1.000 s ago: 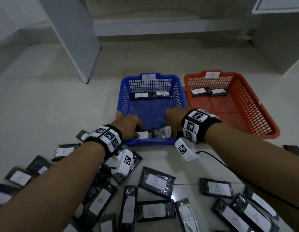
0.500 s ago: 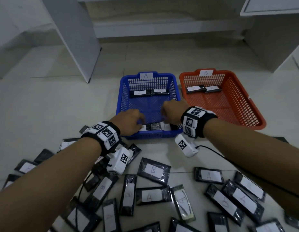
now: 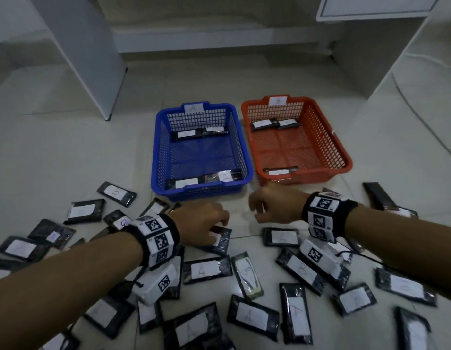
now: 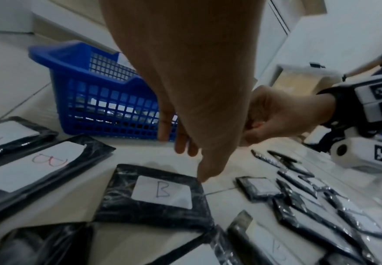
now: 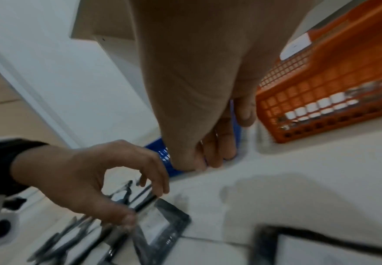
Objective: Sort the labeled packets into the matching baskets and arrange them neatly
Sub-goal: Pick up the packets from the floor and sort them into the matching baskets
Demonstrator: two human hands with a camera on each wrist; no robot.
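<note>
I am kneeling over a pale tiled floor (image 3: 68, 152), with white furniture panels (image 3: 93, 46) standing at 11 and 1 o'clock beyond the baskets.

My left hand (image 3: 204, 223) is hovering, spread and holding nothing, over a black packet labeled B (image 3: 222, 239). The head view is hiding the contact under my knuckles. The left wrist view is showing it: my thumb (image 4: 208, 172) is touching the far right corner of that packet (image 4: 160, 193), while the fingers are clear above it. My right hand (image 3: 274, 205) is hanging loosely curled and empty at 3 o'clock of the left. The right wrist view is confirming that nothing is between its fingers.

The blue basket (image 3: 201, 189), tagged A, is sitting at 12 o'clock of my left hand and holding four packets, two at the far wall and two at the near wall. The orange basket (image 3: 343, 157), tagged B, is at 1 o'clock of my right hand and holding three, two far and one near. The loose packets are overlapping from 3 through 6 to 9 o'clock, too many for me to count exactly.

A bare strip of tile is lying between my hands and the near rims. The two baskets are standing just beside each other with a narrow gap. Open floor is stretching away at 10 o'clock of the blue basket.
</note>
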